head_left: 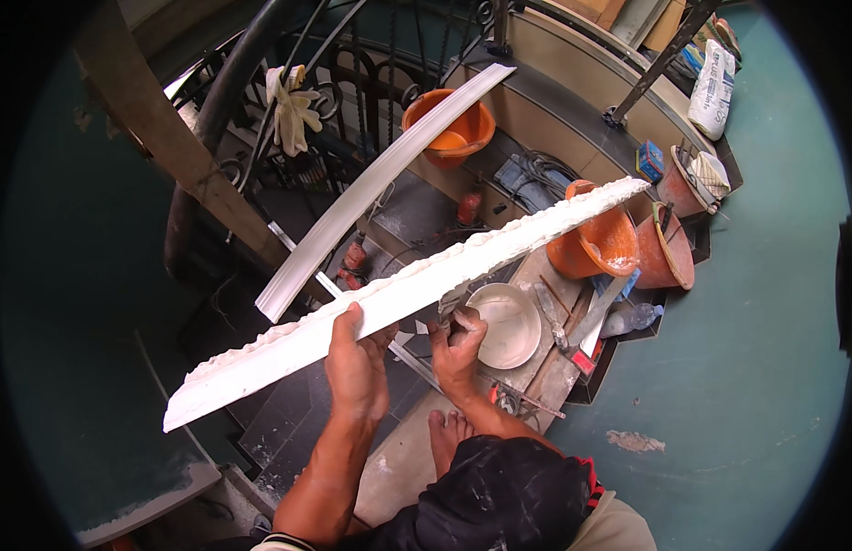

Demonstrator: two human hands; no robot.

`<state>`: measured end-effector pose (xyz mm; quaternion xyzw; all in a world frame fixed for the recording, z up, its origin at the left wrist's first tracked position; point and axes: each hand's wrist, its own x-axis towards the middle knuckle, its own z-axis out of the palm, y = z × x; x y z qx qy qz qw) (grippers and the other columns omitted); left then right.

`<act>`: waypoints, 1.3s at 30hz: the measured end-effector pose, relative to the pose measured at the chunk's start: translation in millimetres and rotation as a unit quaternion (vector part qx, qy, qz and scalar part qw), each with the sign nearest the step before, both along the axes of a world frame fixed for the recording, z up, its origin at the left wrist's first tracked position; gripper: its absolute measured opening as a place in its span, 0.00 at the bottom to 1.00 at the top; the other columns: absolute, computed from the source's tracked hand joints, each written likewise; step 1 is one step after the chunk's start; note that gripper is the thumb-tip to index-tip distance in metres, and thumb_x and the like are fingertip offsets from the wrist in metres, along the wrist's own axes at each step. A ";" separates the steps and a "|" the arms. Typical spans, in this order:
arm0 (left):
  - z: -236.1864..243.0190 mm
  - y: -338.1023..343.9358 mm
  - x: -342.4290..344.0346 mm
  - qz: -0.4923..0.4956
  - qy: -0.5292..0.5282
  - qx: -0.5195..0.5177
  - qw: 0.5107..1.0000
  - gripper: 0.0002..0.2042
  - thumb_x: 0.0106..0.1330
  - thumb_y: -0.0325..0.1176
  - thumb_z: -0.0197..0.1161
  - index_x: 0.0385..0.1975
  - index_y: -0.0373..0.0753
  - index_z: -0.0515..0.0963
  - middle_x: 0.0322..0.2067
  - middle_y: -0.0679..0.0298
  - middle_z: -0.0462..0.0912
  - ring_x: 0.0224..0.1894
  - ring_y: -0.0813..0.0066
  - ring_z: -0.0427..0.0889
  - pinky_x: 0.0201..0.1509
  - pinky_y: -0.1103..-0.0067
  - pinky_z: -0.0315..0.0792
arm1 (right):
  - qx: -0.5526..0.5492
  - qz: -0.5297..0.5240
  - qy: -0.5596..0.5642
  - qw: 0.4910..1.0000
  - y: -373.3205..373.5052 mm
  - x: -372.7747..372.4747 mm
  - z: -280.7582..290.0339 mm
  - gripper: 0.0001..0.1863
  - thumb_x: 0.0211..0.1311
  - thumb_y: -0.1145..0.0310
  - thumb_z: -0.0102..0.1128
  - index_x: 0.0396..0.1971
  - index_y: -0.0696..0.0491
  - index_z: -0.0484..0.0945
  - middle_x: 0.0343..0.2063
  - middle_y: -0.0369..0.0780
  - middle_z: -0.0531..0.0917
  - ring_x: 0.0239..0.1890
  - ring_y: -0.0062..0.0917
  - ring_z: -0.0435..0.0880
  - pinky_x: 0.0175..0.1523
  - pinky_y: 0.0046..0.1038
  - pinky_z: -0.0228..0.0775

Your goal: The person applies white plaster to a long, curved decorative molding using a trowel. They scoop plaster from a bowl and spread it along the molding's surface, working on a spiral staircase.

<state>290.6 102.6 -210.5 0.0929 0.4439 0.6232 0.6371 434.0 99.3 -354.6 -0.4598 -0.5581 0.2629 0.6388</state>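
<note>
A long white plaster moulding (499, 248) with an ornate scalloped edge stretches from lower left to upper right. My left hand (357, 363) grips it near its middle from below, thumb over the front face. My right hand (458, 340) is closed on a small metal scraper whose blade (451, 298) touches the moulding's lower edge. Just right of that hand sits a white bowl (508, 323) of plaster on a board. My bare foot (447, 436) shows below.
A second, plain white moulding (380, 188) leans against a black iron railing (352, 83). Orange buckets (449, 124) (600, 241) (669, 253), trowels on the board (559, 321), a white sack (712, 87), gloves (293, 110) and a wooden post (159, 129) surround me. Teal floor lies to the right.
</note>
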 end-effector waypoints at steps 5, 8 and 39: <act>0.3 1.1 0.7 -0.013 0.002 -0.004 1.000 0.22 0.77 0.42 0.49 0.59 0.31 0.75 0.53 0.56 0.85 0.51 0.66 0.83 0.61 0.67 0.72 | -0.002 0.016 -0.040 0.999 -15.7 3.8 -10.9 0.23 0.70 0.79 0.63 0.56 0.53 0.59 0.51 0.46 0.70 0.46 0.27 0.78 0.44 0.26 0.77; -1.0 1.1 0.3 -0.010 -0.003 -0.004 1.000 0.22 0.77 0.43 0.49 0.59 0.31 0.75 0.52 0.56 0.85 0.51 0.67 0.83 0.60 0.67 0.72 | 0.021 -0.011 -0.043 0.999 -15.4 11.2 -10.6 0.24 0.69 0.80 0.64 0.56 0.53 0.61 0.51 0.46 0.70 0.47 0.28 0.77 0.43 0.25 0.77; -1.4 0.8 0.6 0.012 0.005 0.011 1.000 0.22 0.76 0.43 0.52 0.59 0.30 0.74 0.53 0.52 0.84 0.51 0.65 0.83 0.61 0.66 0.72 | -0.237 0.084 -0.878 0.407 15.5 173.3 56.6 0.10 0.62 0.68 0.60 0.34 0.47 0.91 0.37 0.40 0.88 0.41 0.31 0.88 0.41 0.33 0.76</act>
